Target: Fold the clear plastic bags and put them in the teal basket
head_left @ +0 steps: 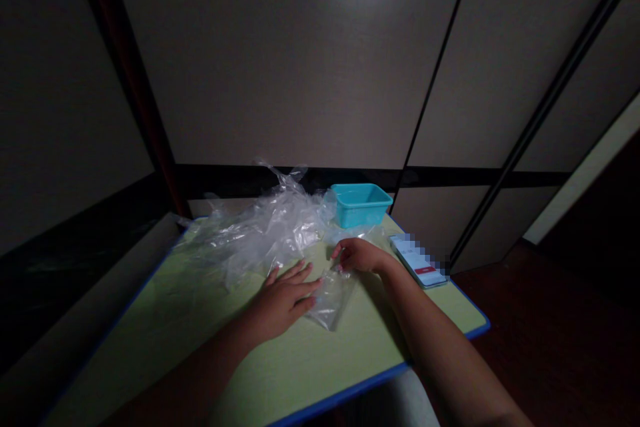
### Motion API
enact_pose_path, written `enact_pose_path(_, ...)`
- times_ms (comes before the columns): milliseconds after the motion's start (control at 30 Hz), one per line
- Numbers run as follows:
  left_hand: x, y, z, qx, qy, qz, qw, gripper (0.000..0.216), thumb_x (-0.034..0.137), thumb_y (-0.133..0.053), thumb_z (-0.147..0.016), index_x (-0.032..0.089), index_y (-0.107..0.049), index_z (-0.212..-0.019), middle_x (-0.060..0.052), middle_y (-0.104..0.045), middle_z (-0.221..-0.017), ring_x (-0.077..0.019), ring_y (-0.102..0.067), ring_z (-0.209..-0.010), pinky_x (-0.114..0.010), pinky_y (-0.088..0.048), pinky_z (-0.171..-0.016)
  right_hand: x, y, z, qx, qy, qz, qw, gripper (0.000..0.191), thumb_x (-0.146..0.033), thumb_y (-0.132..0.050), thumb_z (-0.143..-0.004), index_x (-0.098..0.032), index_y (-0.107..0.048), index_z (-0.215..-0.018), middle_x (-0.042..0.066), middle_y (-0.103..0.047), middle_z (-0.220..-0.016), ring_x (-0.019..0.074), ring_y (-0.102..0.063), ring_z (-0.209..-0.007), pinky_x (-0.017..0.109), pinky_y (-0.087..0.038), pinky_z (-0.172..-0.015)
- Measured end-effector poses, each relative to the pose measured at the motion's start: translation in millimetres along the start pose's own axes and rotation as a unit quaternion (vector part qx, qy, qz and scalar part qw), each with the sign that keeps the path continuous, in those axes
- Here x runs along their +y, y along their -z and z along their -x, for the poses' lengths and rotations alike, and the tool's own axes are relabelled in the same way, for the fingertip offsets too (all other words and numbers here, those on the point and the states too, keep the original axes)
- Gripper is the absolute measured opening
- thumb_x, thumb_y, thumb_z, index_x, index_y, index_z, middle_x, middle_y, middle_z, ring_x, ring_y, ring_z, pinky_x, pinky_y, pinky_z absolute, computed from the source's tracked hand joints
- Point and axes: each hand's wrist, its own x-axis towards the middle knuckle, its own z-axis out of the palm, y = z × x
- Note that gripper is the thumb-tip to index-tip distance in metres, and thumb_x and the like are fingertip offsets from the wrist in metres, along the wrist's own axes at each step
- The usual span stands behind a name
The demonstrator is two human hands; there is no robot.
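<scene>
A small clear plastic bag [330, 303] lies flat on the light green table [280, 380]. My left hand [287, 300] rests at the bag's left side with its fingers spread, the thumb and forefinger over its edge. At the bag's upper edge, my right hand [361, 257] has its thumb and forefinger pinched on the plastic. Beyond both hands sits a loose heap of crumpled clear plastic bags [280, 220].
A turquoise plastic basket [363, 210] stands at the table's far edge, right of the heap. A phone [423, 263] with a lit screen lies along the right edge. Cabinet panels [300, 80] rise directly behind the table.
</scene>
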Motion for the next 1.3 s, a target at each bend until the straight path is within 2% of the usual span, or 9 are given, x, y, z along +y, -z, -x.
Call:
enact_pose_path(167,-1.1,-0.6,-1.2,0.051,0.004,0.011,0.999,0.036,0.036,-0.047,-0.086,0.032,-0.05,-0.122,-0.004,-0.041,-0.137,-0.0238,-0.029,-0.129,-0.053,-0.013,-0.104,-2.2,-1.3,1.4,-0.021,0.017,-0.008,1.0,0.024,-0.007,-0.064,-0.056,-0.013,-0.058,-0.079,-0.007,-0.053,-0.052,0.0079,-0.047,-0.048,0.018,-0.034,-0.047)
enact_pose_path(433,-0.4,-0.1,-0.9,0.009,0.004,0.008,1.0,0.034,0.041,-0.045,-0.086,0.035,-0.053,-0.118,-0.001,-0.04,-0.138,-0.0265,-0.024,-0.131,-0.058,-0.011,-0.102,-6.4,-5.6,-1.8,0.003,0.077,-0.027,0.997,0.02,-0.007,-0.06,-0.059,-0.014,-0.054,-0.076,-0.005,-0.055,-0.059,0.0074,-0.049,-0.055,0.02,-0.038,-0.057)
enact_pose_path(633,-2.9,-2.3,-1.7,0.015,-0.005,0.016,1.0,0.034,0.039,-0.048,-0.085,0.035,-0.053,-0.118,-0.002,-0.039,-0.138,-0.0269,-0.025,-0.13,-0.057,-0.013,-0.102,-4.2,-13.1,-7.0,0.011,0.087,-0.004,0.996,0.015,-0.009,-0.061,-0.06,-0.013,-0.055,-0.073,-0.005,-0.053,-0.057,0.0072,-0.048,-0.054,0.019,-0.037,-0.056)
enact_pose_path(800,-2.5,-4.3,-1.3,0.049,0.014,0.008,0.999,0.05,0.037,-0.053,-0.082,0.029,-0.041,-0.13,-0.005,-0.038,-0.139,-0.0248,-0.028,-0.13,-0.049,-0.018,-0.104,2.4,-16.7,-11.6,0.017,0.087,0.031,0.996,0.013,-0.009,-0.061,-0.061,-0.013,-0.056,-0.072,-0.006,-0.052,-0.056,0.0067,-0.045,-0.051,0.018,-0.035,-0.052)
enact_pose_path(900,4.4,-0.1,0.7,0.076,-0.024,0.008,0.997,0.052,0.034,-0.053,-0.082,0.029,-0.038,-0.132,-0.004,-0.036,-0.14,-0.0235,-0.03,-0.129,-0.044,-0.02,-0.106,3.4,-16.5,-11.9,0.017,0.09,0.046,0.995,0.012,-0.008,-0.061,-0.063,-0.013,-0.056,-0.073,-0.005,-0.053,-0.057,0.0072,-0.047,-0.053,0.018,-0.036,-0.053)
enact_pose_path(967,11.8,3.7,2.6,0.051,-0.078,0.011,0.996,0.05,0.033,-0.049,-0.085,0.032,-0.036,-0.133,-0.001,-0.033,-0.142,-0.0219,-0.028,-0.13,-0.042,-0.017,-0.107,3.6,-16.3,-11.9,0.016,0.092,0.055,0.994,0.012,-0.007,-0.06,-0.063,-0.013,-0.056,-0.073,-0.004,-0.054,-0.06,0.0076,-0.048,-0.055,0.019,-0.038,-0.055)
enact_pose_path(1067,22.7,7.3,6.0,-0.035,-0.139,0.015,0.99,0.051,0.037,-0.047,-0.086,0.037,-0.029,-0.135,0.001,-0.027,-0.144,-0.021,-0.024,-0.132,-0.045,-0.012,-0.107,4.5,-17.3,-12.2,0.02,0.094,0.069,0.993,0.012,-0.006,-0.059,-0.064,-0.013,-0.056,-0.074,-0.004,-0.056,-0.062,0.0079,-0.05,-0.057,0.019,-0.039,-0.056)
enact_pose_path(1167,28.4,7.8,8.8,-0.094,-0.153,0.017,0.984,0.056,0.043,-0.048,-0.085,0.038,-0.023,-0.136,0.0,-0.022,-0.145,-0.0227,-0.022,-0.132,-0.05,-0.007,-0.106,4.5,-20.1,-12.3,0.026,0.09,0.089,0.992,0.01,-0.008,-0.059,-0.066,-0.013,-0.056,-0.074,-0.004,-0.055,-0.062,0.008,-0.05,-0.057,0.018,-0.039,-0.056)
enact_pose_path(1300,28.7,7.0,10.3,-0.117,-0.156,0.011,0.981,0.059,0.045,-0.046,-0.086,0.039,-0.018,-0.137,-0.001,-0.021,-0.146,-0.0237,-0.019,-0.133,-0.053,-0.005,-0.105,-2.4,-20.6,-8.4,0.044,0.072,0.133,0.988,0.011,-0.011,-0.061,-0.068,-0.014,-0.057,-0.077,-0.003,-0.058,-0.066,0.0088,-0.052,-0.061,0.018,-0.04,-0.057)
